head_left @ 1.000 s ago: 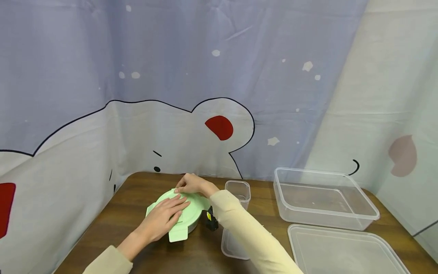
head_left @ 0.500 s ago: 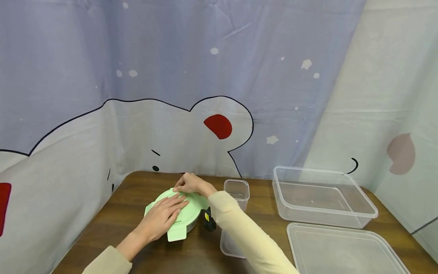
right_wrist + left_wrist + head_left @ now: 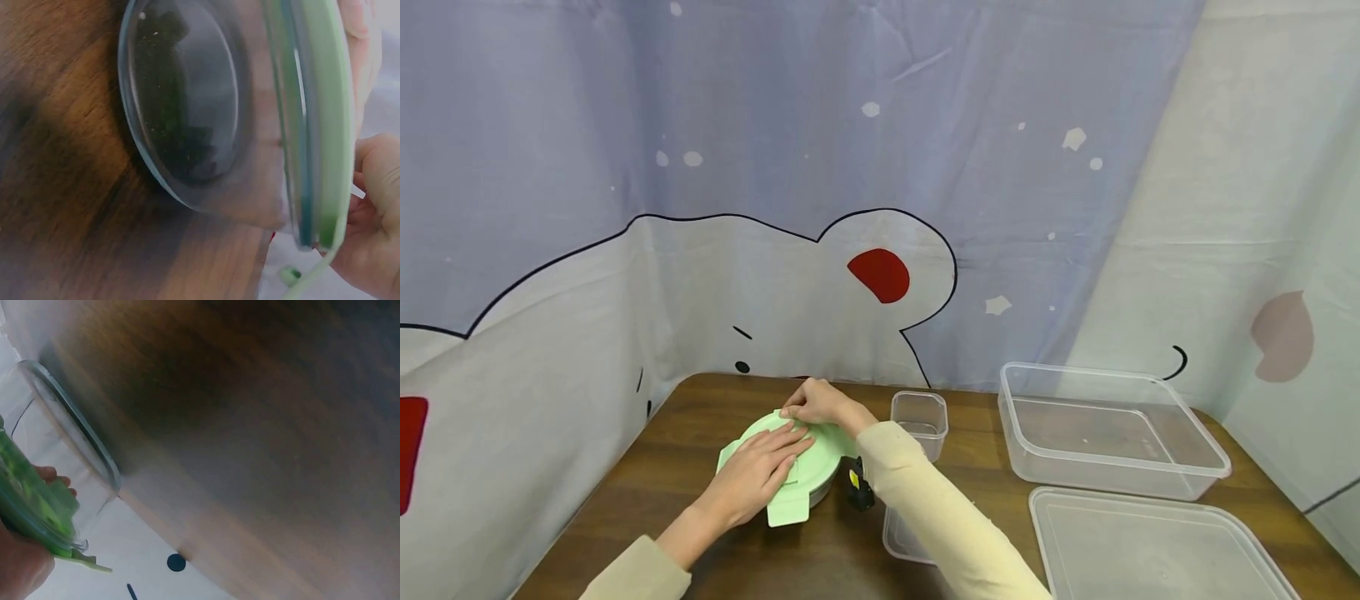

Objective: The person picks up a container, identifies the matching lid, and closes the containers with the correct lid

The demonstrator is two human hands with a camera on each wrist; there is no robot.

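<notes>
- While our left hand [image 3: 752, 479] lies spread across the round pale-green plastic lid [image 3: 823, 454], clasping nothing, our right hand [image 3: 822, 402] grips the lid's far edge.
- Beneath both hands sits the clear round bowl [image 3: 265, 187]; we'd press straight down so it can't tip.
- On the grip's near side, a flap [image 3: 788, 506] juts out; we'd work the flaps evenly.
- Right of the grip stands a small clear box [image 3: 919, 408]; we'd mind it with our cream sleeve [image 3: 943, 504].

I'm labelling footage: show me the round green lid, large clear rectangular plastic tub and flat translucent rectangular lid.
Round green lid [image 3: 822, 457]: head view, top surface.
Large clear rectangular plastic tub [image 3: 1105, 477]: head view, front wall.
Flat translucent rectangular lid [image 3: 1159, 547]: head view, upper face.
</notes>
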